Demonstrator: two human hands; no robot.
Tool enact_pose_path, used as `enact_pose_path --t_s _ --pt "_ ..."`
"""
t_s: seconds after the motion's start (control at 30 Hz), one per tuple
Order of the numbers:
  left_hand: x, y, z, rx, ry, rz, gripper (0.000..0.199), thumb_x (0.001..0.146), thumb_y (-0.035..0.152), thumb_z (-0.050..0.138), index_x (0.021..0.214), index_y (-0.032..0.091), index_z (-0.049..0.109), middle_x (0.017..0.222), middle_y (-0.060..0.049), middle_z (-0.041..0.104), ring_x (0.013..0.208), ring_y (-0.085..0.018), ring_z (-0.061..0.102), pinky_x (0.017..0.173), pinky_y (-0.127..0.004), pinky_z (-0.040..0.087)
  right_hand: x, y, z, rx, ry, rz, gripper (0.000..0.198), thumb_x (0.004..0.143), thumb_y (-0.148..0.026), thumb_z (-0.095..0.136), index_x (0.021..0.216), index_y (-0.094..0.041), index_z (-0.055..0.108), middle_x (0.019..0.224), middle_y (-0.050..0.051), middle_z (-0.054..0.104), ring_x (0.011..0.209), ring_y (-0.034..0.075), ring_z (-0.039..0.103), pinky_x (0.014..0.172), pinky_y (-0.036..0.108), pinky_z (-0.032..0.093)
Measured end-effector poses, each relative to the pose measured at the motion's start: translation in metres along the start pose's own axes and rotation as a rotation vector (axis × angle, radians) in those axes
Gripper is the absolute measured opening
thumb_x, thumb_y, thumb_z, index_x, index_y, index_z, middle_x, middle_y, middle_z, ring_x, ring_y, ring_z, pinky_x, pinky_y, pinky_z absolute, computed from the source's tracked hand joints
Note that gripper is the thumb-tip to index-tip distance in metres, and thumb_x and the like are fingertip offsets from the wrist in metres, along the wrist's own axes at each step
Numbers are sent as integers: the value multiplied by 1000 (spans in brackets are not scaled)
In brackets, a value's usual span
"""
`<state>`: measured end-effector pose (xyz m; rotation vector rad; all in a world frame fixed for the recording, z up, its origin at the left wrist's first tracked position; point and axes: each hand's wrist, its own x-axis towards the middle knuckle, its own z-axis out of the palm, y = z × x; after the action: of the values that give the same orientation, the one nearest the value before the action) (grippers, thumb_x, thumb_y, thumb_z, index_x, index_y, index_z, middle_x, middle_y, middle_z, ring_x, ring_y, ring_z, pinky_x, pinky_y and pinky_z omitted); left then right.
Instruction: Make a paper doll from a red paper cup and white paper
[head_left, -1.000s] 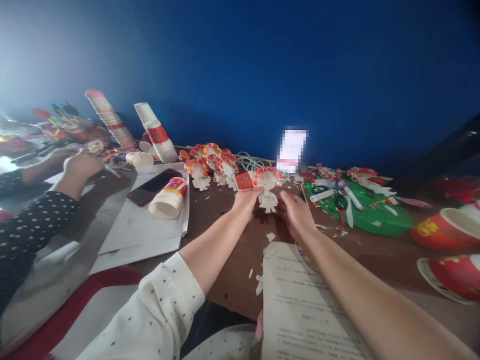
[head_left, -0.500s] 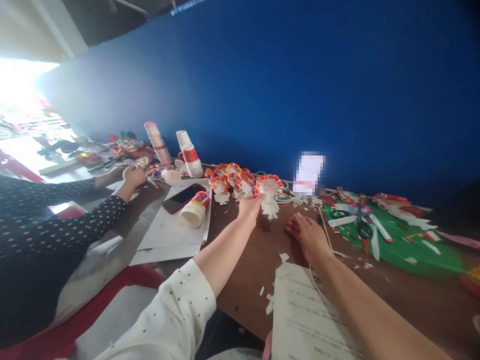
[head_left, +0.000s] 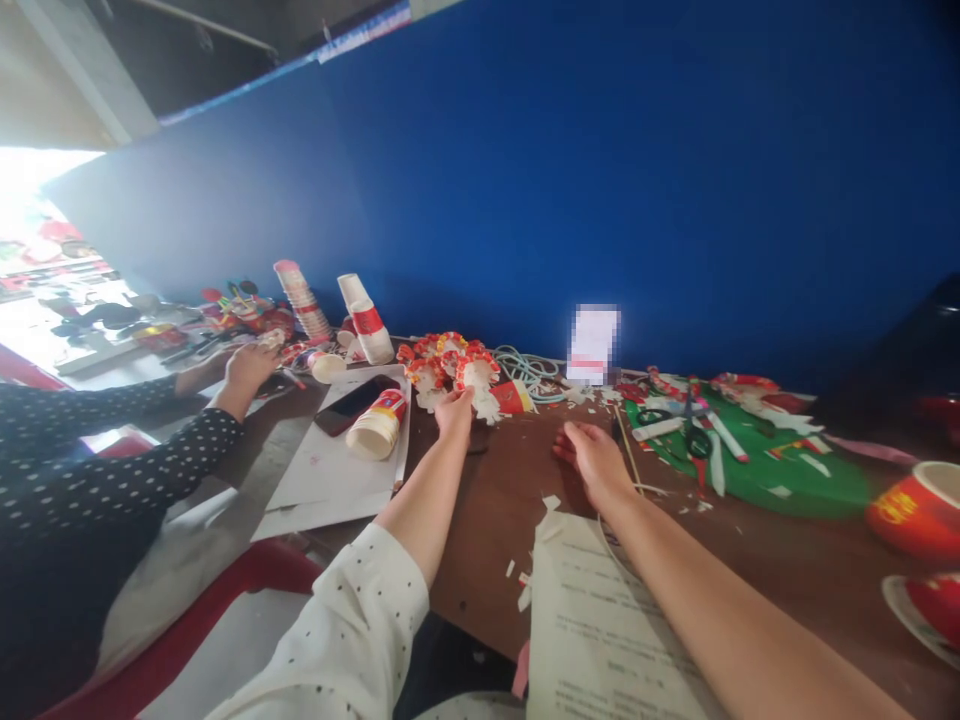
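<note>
My left hand [head_left: 455, 414] is closed, thumb and fingertips pinching a paper cutout figure [head_left: 486, 395] with a white body and a red-orange fringe round its head. It is held against a cluster of similar paper figures [head_left: 427, 378]; their overlap hides parts of each. Just right of it lies a red and yellow paper cup piece [head_left: 514, 397]. My right hand [head_left: 595, 462] hovers at or just over the brown table [head_left: 502, 480], its fingers loosely bent and slightly apart, with nothing visible in them. Below it lies a printed sheet [head_left: 592, 620].
Left are nested paper cups [head_left: 377, 425], a dark phone [head_left: 352, 402], white paper [head_left: 300, 500] and cup stacks [head_left: 302, 300]. A co-worker's hands [head_left: 251, 375] work further left. Right are scissors [head_left: 699, 442] and markers on a green sheet [head_left: 795, 475], and a red cup [head_left: 911, 510].
My left hand has carried the paper figure leftward to the cluster, uncovering the red and yellow cup piece. My right hand keeps nearly the same place on the table. The view has turned slightly right.
</note>
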<state>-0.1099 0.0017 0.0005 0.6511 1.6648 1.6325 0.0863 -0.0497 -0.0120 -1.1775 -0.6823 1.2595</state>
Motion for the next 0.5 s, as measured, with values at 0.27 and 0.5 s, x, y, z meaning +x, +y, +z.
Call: enact_pose_path --t_s 0.27,0.5 --pt "-1 5 -1 -125 8 -31 20 68 28 68 77 11 66 42 7 42 35 -4 36 38 -17 29 -3 -2 -1 1 8 -1 13 64 -18 69 74 -17 61 68 -1 63 61 11 61 54 19 55" --pt "16 13 -15 -272 158 60 18 71 27 64 76 11 64 43 7 41 37 -5 37 38 -17 28 -5 -3 -3 -6 -26 -10 17 64 -14 68 79 -17 62 68 0 64 61 11 62 56 19 56"
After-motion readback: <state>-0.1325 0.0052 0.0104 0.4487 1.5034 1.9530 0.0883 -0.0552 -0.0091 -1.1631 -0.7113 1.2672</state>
